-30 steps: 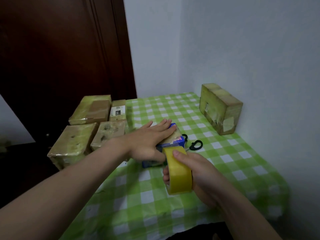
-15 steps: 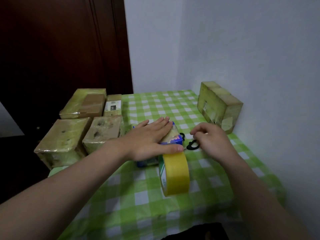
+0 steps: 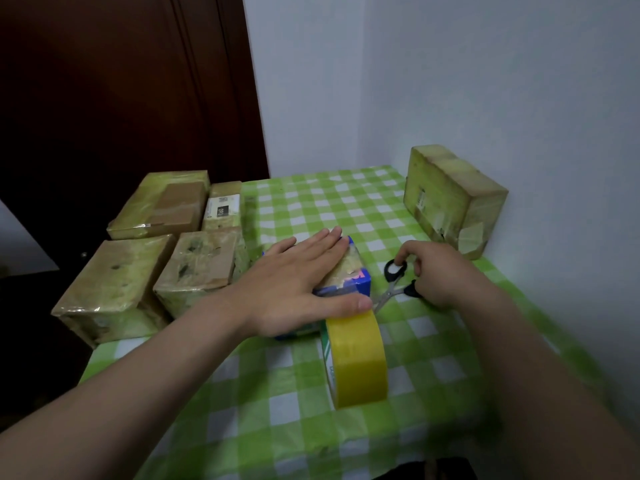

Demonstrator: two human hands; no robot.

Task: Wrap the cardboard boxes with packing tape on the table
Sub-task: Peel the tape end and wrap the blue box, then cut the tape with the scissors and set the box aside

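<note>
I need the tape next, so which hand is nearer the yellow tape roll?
Left. The left hand lies flat on the blue box, thumb just above the yellow tape roll; the right hand is farther back and right, holding the scissors.

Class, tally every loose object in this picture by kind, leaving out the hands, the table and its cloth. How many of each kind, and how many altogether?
boxes: 6
tape roll: 1
scissors: 1
Total: 8
</note>
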